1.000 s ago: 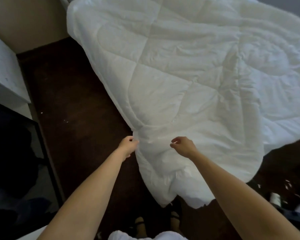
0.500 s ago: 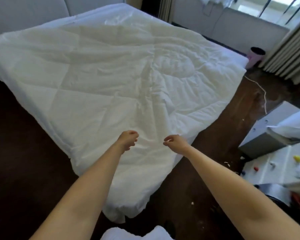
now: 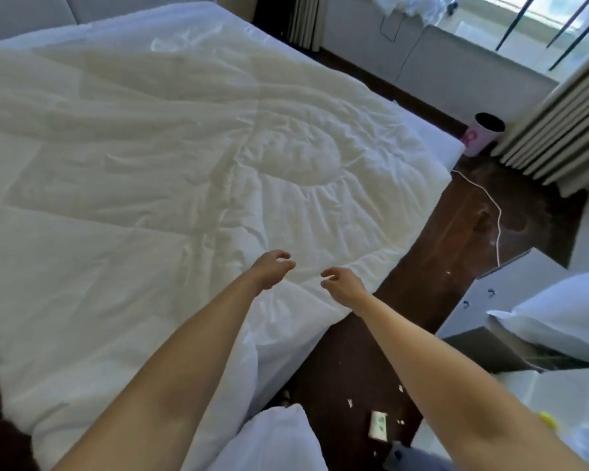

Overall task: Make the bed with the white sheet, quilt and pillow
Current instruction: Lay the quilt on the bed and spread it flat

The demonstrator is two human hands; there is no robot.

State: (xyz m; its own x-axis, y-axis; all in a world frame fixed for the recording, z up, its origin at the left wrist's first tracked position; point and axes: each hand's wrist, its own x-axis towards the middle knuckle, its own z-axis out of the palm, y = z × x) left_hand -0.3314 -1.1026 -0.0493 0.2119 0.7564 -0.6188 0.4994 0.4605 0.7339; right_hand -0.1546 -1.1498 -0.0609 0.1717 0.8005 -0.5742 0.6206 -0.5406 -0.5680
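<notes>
Quilt [image 3: 170, 185] is lying spread across the bed, its near corner hanging over the mattress edge toward six o'clock, with creases fanning out around a rumpled ring at about one o'clock from the hands. The left hand [image 3: 269, 270] is hovering just above the fabric with fingers curled loosely and apart, gripping nothing; the right hand [image 3: 342, 283] is doing the same beside it, thumb and forefinger parted, nothing pinched between them. The step in hand is looking like smoothing and squaring the quilt, and doing it well is likely meaning pressing flat palms outward from the centre toward the three o'clock edge, rather than tugging the corner, which could be dragging the far side off line. White sheet [image 3: 436, 137] is showing as a bare strip at two o'clock, so the quilt is sitting a little short on that side. The pillow [image 3: 565, 321] is waiting off the bed at three o'clock, resting on a grey cabinet [image 3: 487, 300]. Around the bed, a white cable [image 3: 490, 205] is trailing over the dark floor [image 3: 347, 375], a pink bin [image 3: 483, 134] is standing near the curtains [image 3: 565, 130], and scraps of litter are lying near five o'clock; the cable and scraps are posing a tripping risk when walking round
</notes>
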